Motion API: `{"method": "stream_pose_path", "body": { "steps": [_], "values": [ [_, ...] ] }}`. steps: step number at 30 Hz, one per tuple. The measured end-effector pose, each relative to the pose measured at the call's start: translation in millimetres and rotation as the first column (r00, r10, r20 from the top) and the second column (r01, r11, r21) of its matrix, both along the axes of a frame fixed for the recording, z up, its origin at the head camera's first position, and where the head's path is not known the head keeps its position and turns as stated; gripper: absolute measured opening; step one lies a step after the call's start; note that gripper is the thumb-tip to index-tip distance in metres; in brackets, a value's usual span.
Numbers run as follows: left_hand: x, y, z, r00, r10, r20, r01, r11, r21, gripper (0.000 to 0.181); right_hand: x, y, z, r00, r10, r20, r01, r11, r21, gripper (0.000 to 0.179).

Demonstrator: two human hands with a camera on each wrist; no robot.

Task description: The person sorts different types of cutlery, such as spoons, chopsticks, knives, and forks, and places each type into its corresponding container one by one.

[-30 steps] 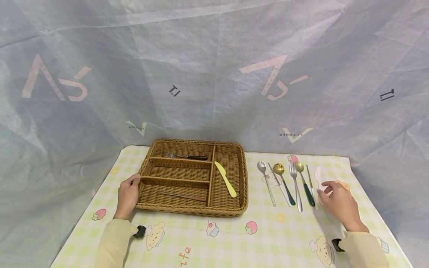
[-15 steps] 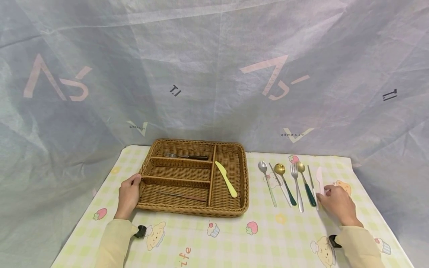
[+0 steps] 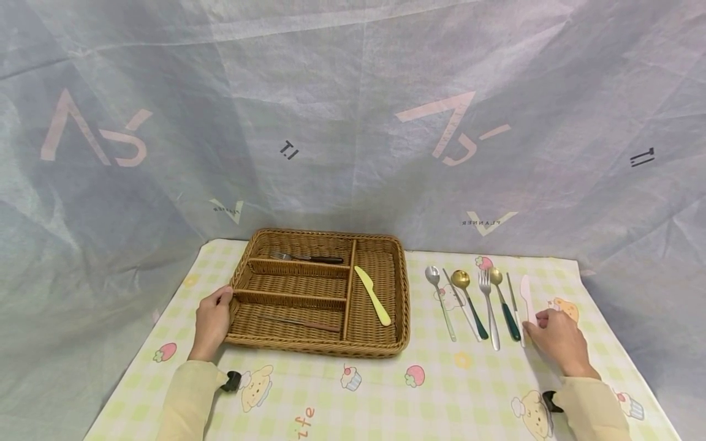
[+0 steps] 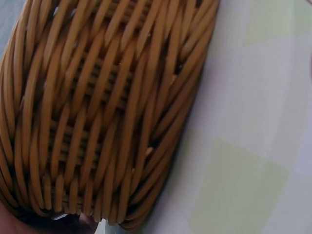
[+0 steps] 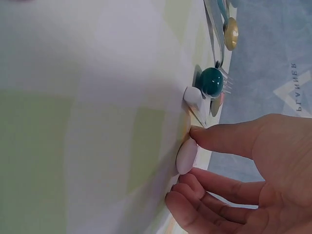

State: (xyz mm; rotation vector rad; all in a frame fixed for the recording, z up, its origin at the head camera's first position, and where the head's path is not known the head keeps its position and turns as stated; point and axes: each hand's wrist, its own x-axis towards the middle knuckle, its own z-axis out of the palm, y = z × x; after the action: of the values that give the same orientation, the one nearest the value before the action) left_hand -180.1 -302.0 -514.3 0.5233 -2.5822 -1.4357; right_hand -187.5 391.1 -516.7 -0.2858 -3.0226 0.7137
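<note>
At the wicker cutlery basket (image 3: 314, 349), my left hand (image 3: 211, 320) grips the left rim. The left wrist view is mostly filled by the basket's woven wall (image 4: 102, 102). On the table's right side lies a pale pink knife (image 3: 526, 293), blade pointing away. My right hand (image 3: 558, 342) pinches its handle, thumb on one side and fingertips on the other. The rounded handle end (image 5: 186, 157) shows between them in the right wrist view. Just left of that knife is a thin white-handled utensil (image 3: 515, 306), then a gold spoon (image 3: 504, 306) with a green handle.
Further left in the row are a silver fork (image 3: 488, 306), another gold spoon (image 3: 463, 282) and a green-handled silver spoon (image 3: 438, 294). The basket holds a yellow knife (image 3: 372, 297), a black-handled fork (image 3: 314, 259) and a brown-handled utensil (image 3: 314, 324). Grey cloth (image 3: 353, 122) hangs behind.
My right hand has come down toward the near end of the pink knife, and its thumb and fingertips have closed on the handle. The left hand has stayed on the basket rim.
</note>
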Motion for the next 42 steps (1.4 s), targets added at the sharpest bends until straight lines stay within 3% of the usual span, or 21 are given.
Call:
{"method": "stream_pose_path", "body": {
  "steps": [32,42],
  "values": [
    [0.2,-0.3,0.7,1.000,-0.014,-0.003,0.014,1.000,-0.002,0.062,1.3,6.8,-4.9,0.995,0.014,-0.096,-0.015,1.000,-0.009,0.033],
    [1.2,-0.2,1.1,1.000,-0.018,-0.006,0.018,1.000,-0.012,0.061,2.1,10.2,-1.7,1.000,-0.012,-0.014,0.011,1.000,-0.020,0.037]
  ]
}}
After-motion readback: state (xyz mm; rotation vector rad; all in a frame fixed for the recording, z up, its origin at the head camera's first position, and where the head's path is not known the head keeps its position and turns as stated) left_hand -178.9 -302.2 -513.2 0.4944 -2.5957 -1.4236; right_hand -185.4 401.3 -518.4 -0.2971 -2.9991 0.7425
